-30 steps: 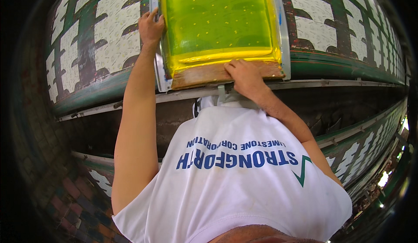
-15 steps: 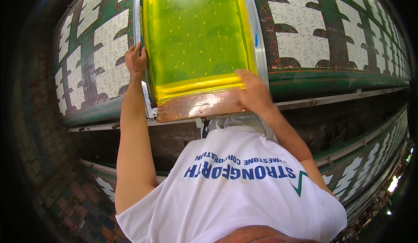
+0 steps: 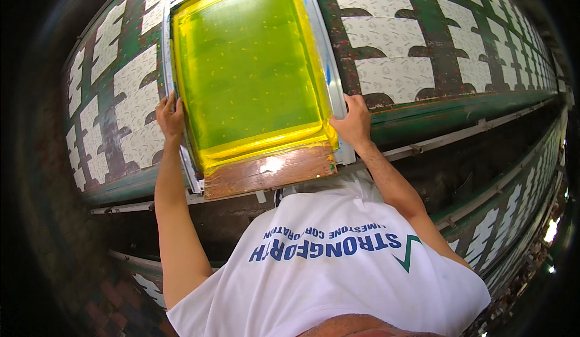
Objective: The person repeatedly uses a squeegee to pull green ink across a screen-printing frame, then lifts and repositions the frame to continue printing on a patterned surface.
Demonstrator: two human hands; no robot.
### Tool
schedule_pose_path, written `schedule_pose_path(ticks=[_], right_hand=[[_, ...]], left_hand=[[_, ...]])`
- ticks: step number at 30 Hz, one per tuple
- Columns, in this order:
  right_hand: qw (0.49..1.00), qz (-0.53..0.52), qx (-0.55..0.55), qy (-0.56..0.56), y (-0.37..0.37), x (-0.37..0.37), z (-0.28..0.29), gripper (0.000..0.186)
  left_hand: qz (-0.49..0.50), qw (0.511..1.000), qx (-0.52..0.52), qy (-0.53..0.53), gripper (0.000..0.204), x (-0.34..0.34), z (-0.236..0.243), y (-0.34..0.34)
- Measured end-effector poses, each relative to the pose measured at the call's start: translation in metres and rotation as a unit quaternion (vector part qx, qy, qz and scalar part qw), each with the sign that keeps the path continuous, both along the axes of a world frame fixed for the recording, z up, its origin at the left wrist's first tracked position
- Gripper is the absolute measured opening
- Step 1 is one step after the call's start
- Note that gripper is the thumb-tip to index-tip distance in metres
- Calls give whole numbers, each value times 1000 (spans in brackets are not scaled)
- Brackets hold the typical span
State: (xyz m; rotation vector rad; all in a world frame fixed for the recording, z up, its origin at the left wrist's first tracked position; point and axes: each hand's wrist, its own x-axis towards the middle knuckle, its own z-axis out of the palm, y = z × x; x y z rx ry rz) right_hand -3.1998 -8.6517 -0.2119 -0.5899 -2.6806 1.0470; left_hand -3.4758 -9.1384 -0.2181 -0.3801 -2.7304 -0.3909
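A screen printing frame (image 3: pixel 322 50) with pale metal rails lies in front of me, its green mesh (image 3: pixel 241 65) edged in wet yellow ink (image 3: pixel 266 139). A brown wooden board (image 3: pixel 272 173) sits across its near end, ink-smeared along the far side. My left hand (image 3: pixel 171 118) grips the left rail, fingers pointing away from me. Around the right rail, close to the near right corner, my right hand (image 3: pixel 355 122) is closed, with its thumb on the inner side and the fingers outside.
Under the frame runs a long green printing table (image 3: pixel 447 110) bearing rows of white patterned cut pieces (image 3: pixel 393 38). A metal rail (image 3: pixel 399 153) follows the table's near edge. Another table with similar pieces (image 3: pixel 483 234) stands behind me to the right.
My right hand has left the board's right end and taken hold of the frame's right rail. Frame, board and left hand now appear lower and further left in the view.
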Motion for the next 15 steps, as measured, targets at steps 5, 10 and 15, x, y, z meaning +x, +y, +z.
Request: schedule_pose_path(ticks=[5, 10, 15], right_hand=[[998, 12, -16, 59, 7, 2, 34, 60], [997, 8, -10, 70, 59, 5, 42, 59], [999, -15, 20, 37, 175, 29, 14, 60]], left_hand=[[-19, 998, 41, -43, 40, -4, 8, -3], [-4, 997, 52, -52, 39, -4, 27, 46], [-46, 996, 70, 3, 37, 9, 22, 165]])
